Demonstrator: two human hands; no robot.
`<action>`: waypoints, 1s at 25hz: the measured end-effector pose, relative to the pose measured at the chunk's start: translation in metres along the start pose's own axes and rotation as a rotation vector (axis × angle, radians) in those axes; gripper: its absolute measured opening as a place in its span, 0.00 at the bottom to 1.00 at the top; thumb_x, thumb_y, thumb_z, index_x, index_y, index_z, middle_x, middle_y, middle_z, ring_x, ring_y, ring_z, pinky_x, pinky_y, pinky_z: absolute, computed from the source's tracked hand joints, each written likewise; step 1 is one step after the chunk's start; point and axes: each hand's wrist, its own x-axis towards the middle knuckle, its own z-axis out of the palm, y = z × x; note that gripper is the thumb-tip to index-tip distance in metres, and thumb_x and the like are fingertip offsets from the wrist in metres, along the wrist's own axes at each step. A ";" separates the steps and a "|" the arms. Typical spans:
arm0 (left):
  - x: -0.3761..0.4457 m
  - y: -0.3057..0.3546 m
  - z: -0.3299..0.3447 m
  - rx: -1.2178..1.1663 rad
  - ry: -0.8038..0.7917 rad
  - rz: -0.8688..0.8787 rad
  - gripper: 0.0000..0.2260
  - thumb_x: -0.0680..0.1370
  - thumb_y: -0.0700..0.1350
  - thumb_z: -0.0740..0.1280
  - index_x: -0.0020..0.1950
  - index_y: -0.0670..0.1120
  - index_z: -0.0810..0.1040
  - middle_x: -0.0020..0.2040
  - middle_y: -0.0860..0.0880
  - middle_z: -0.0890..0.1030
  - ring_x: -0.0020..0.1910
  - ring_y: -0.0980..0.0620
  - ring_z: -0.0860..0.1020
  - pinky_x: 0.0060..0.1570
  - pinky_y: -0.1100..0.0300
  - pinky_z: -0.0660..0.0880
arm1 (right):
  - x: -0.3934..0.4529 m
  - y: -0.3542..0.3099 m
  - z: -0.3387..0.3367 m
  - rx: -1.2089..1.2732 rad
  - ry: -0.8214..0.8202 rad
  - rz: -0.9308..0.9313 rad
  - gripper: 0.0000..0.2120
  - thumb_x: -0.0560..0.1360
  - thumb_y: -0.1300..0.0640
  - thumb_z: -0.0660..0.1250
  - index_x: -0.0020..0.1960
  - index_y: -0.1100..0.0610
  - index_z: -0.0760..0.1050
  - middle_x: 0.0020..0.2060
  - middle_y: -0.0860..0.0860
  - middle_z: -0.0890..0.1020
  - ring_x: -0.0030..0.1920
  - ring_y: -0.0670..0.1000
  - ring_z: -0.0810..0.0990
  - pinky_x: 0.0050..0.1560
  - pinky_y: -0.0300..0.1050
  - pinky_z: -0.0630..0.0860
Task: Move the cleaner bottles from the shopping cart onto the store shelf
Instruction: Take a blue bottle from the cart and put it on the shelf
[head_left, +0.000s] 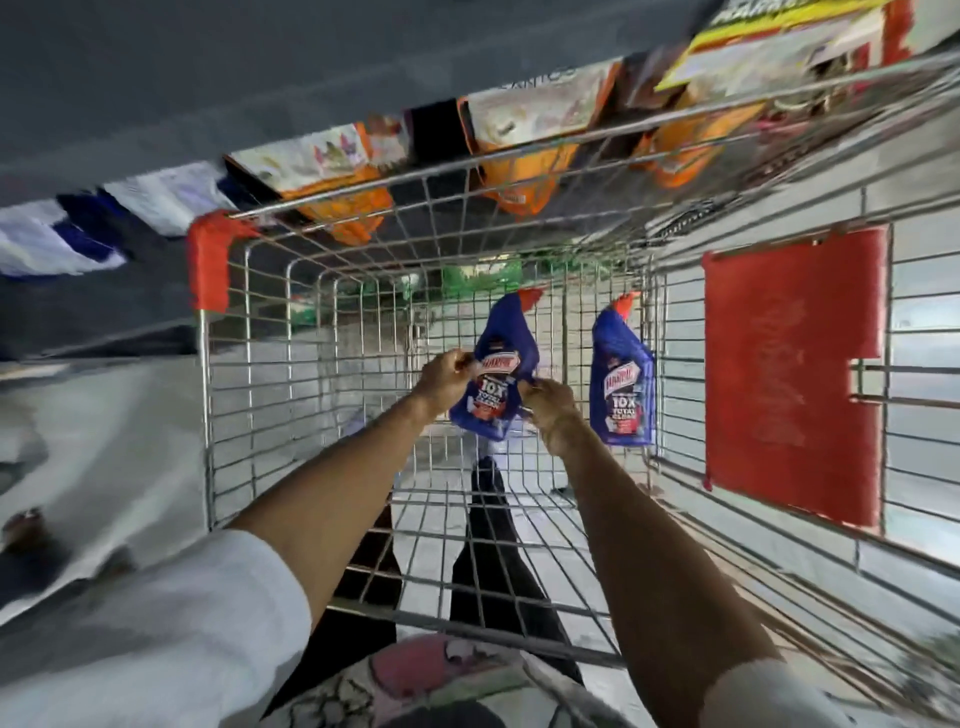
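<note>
Inside cart (228, 395), bottle (496, 374) between both hands' fingers (535, 387)

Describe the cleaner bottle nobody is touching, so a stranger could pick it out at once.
Start at the wire shopping cart and find the big red panel on its right side. Just left of that panel, a blue bottle with a red cap sits against the cart's side wire. Unlike its twin, the held bottle gripped by the left hand and right hand, no hand touches it.
</note>
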 end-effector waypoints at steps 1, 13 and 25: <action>-0.001 0.001 0.001 -0.033 -0.017 -0.006 0.14 0.77 0.45 0.64 0.57 0.36 0.74 0.51 0.41 0.79 0.47 0.46 0.77 0.47 0.55 0.74 | 0.003 0.001 -0.001 0.052 -0.003 0.008 0.09 0.76 0.63 0.62 0.38 0.57 0.75 0.41 0.56 0.78 0.43 0.54 0.77 0.44 0.44 0.77; -0.100 0.055 -0.062 -0.547 -0.010 0.351 0.12 0.74 0.32 0.65 0.56 0.41 0.72 0.51 0.43 0.80 0.50 0.47 0.78 0.51 0.58 0.79 | -0.097 -0.072 -0.057 0.285 -0.478 -0.448 0.15 0.74 0.68 0.61 0.41 0.49 0.78 0.34 0.41 0.83 0.37 0.40 0.80 0.43 0.35 0.78; -0.220 0.157 -0.261 -0.712 0.340 0.982 0.13 0.73 0.29 0.64 0.48 0.47 0.74 0.44 0.54 0.84 0.43 0.63 0.81 0.43 0.69 0.77 | -0.313 -0.297 0.028 -0.006 -0.546 -1.266 0.18 0.63 0.67 0.73 0.49 0.49 0.83 0.42 0.43 0.86 0.46 0.41 0.82 0.46 0.36 0.79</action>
